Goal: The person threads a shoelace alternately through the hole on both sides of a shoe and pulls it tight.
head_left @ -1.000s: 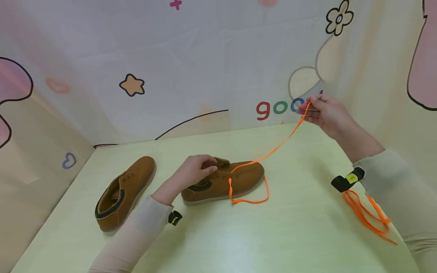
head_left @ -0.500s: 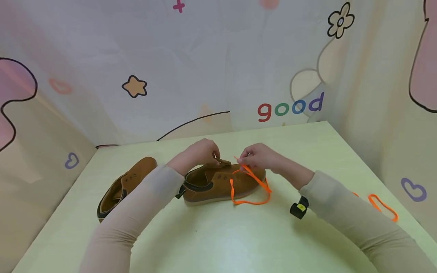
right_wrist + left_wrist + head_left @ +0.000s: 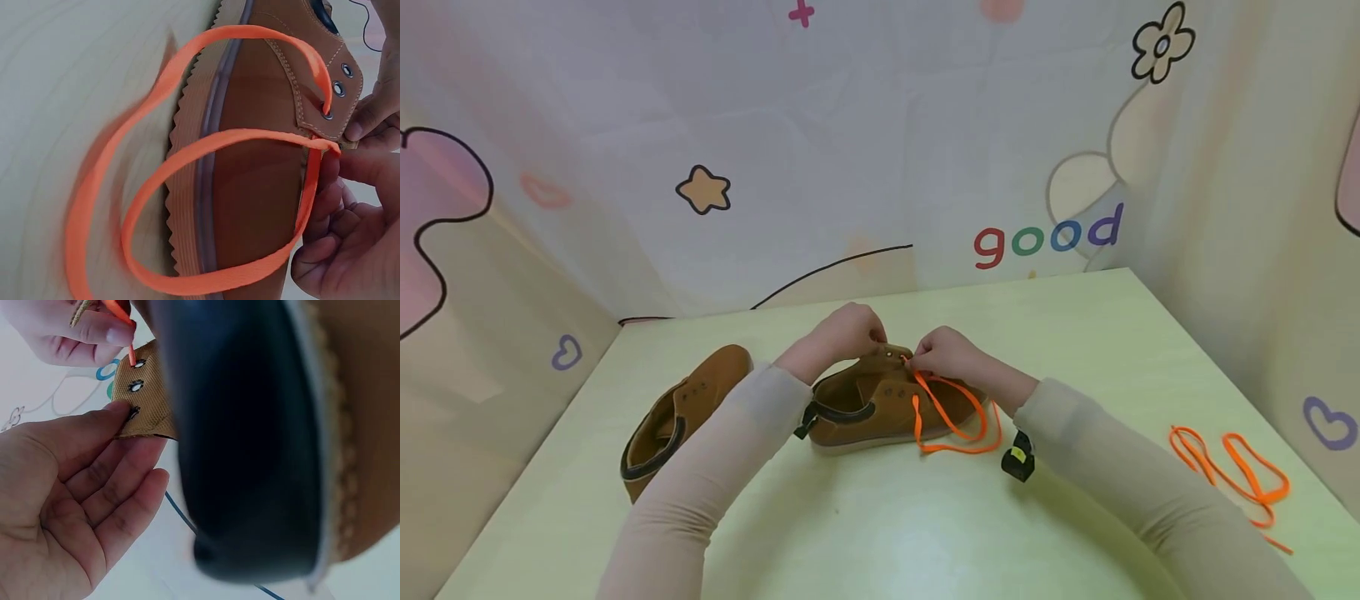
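Note:
A brown shoe (image 3: 865, 432) stands in the middle of the table, toe to the right. My left hand (image 3: 847, 332) pinches the edge of its far eyelet flap (image 3: 153, 403) between thumb and fingers. With fingertips, my right hand (image 3: 953, 353) grips an orange shoelace (image 3: 94, 165) close to its end. In the left wrist view, the lace's tip (image 3: 132, 356) sits at the flap's top eyelet, on its inner side. The lace comes out of an eyelet on the near flap (image 3: 325, 103) and loops over the toe and the table. Its other eyelets there are bare.
A second brown shoe (image 3: 718, 377), without a lace, lies at the left, partly behind my left sleeve. Another orange shoelace (image 3: 1266, 497) lies loosely looped by the table's right edge. A printed curtain (image 3: 820, 167) hangs behind the table.
My right hand has come down and left from high at the right, bringing the lace end to the far flap. My left hand has taken hold of that flap and raised it.

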Action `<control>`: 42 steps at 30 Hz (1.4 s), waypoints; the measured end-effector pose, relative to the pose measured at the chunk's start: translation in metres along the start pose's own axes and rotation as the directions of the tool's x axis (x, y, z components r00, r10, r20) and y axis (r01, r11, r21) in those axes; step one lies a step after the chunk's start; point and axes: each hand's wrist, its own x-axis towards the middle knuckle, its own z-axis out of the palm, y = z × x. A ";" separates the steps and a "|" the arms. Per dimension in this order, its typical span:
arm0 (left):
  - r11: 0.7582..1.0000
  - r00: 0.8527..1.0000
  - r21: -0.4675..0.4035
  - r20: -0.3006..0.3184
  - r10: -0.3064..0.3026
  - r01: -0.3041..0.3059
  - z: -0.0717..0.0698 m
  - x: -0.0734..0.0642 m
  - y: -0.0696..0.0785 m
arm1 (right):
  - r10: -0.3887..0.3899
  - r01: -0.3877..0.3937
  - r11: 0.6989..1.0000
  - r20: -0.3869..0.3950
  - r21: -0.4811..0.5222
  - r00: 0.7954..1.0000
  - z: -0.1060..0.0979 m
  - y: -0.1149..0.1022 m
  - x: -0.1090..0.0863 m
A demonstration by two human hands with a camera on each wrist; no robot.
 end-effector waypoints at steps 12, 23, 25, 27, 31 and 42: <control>1.000 1.000 -0.027 0.005 -0.009 0.009 0.005 -0.005 -0.001 | 0.004 -0.004 1.000 -0.081 0.003 0.997 0.010 0.002 0.006; 0.999 0.999 -0.012 -0.016 0.032 -0.032 0.010 -0.010 0.000 | -0.035 0.024 0.988 0.070 0.154 0.997 0.004 0.013 0.013; 0.999 0.999 -0.013 -0.019 0.030 -0.030 0.010 -0.010 -0.001 | -0.032 0.013 0.977 0.090 0.211 0.995 0.001 0.018 0.014; 0.999 0.999 -0.014 -0.021 0.033 -0.033 0.011 -0.010 -0.001 | -0.026 -0.004 0.960 0.106 0.279 0.994 -0.003 0.021 0.016; 0.999 0.999 -0.010 -0.022 0.050 -0.050 0.012 -0.009 -0.001 | 0.002 -0.035 0.916 0.082 0.400 0.997 -0.020 0.017 0.019; 0.998 0.997 -0.013 -0.045 0.056 -0.056 0.007 -0.014 0.000 | 0.119 0.060 0.742 -0.220 0.668 0.968 -0.117 -0.056 0.019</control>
